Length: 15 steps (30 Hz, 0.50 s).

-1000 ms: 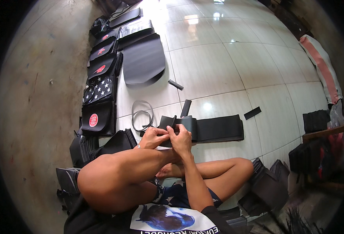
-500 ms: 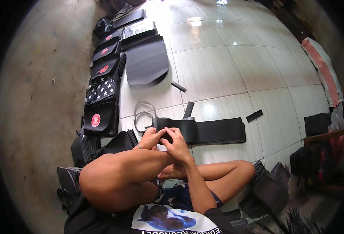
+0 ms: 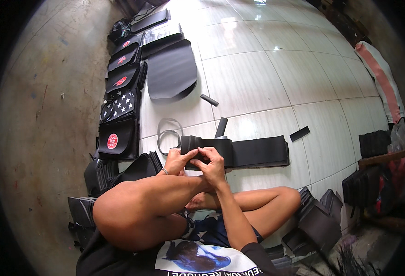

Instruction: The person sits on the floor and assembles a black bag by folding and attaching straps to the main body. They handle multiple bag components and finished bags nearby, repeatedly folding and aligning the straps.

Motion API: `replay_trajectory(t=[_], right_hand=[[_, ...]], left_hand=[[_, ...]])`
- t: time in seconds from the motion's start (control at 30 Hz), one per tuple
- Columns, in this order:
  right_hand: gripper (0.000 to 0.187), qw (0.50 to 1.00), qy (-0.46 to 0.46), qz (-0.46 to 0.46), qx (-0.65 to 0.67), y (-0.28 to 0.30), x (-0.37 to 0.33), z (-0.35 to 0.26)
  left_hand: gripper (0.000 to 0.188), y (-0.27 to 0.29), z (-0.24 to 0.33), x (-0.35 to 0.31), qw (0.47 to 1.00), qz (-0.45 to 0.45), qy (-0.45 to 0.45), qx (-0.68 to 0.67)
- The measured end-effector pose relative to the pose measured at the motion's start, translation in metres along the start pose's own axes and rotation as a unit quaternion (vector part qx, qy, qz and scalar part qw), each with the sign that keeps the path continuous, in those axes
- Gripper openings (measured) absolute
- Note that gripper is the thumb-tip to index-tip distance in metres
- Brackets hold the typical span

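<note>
Just beyond my crossed legs, a wide black strip of sheet material (image 3: 220, 147) lies with its left end folded over between my hands. My left hand (image 3: 176, 161), closed, grips this folded end with the thumb on top. Beside it my right hand (image 3: 212, 165) pinches the same strip near its edge, thumb and fingertips close to the left thumb. What the fingers do underneath is hidden. The strip's right part rests over a neat stack of black strips (image 3: 262, 152). A coil of thin grey strap (image 3: 170, 133) lies left of the strip, near my left hand.
Small black offcuts lie on the tiles: a narrow piece (image 3: 221, 127), a rolled piece (image 3: 209, 100) and a flat piece (image 3: 300, 133). Stacks of black flaps (image 3: 116, 140) line the left wall, beside a large black sheet (image 3: 172, 71). More black pieces (image 3: 319, 218) sit right of my knee.
The left end of the black strip now shows a raised fold. My left hand has shifted slightly left; my right hand's fingers have moved a little up and to the right.
</note>
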State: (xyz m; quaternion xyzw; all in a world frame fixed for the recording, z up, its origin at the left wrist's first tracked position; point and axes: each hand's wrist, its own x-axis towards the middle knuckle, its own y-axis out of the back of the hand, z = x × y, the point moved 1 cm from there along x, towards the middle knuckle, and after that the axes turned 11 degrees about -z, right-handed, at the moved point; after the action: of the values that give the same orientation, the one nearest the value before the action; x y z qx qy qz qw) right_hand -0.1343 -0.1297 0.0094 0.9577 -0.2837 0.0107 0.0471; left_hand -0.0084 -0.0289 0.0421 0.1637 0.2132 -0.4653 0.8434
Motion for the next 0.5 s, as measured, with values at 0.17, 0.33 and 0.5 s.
replay_trajectory(t=[0.17,0.33,0.5], right_hand=[[0.041,0.996,-0.029,0.069,-0.052,-0.014,-0.006,0.003],[0.022,0.993,-0.088,0.06,-0.057,0.007,-0.004,0.007],[0.021,0.987,-0.1,0.091,0.082,0.006,-0.003,0.014]], left_hand=[[0.026,0.039,-0.062,0.033,0.991,-0.044,0.008,0.122],[0.018,-0.006,-0.024,0.016,0.968,0.081,-0.221,0.09],[0.017,-0.008,0.007,-0.004,0.944,0.086,-0.18,0.261]])
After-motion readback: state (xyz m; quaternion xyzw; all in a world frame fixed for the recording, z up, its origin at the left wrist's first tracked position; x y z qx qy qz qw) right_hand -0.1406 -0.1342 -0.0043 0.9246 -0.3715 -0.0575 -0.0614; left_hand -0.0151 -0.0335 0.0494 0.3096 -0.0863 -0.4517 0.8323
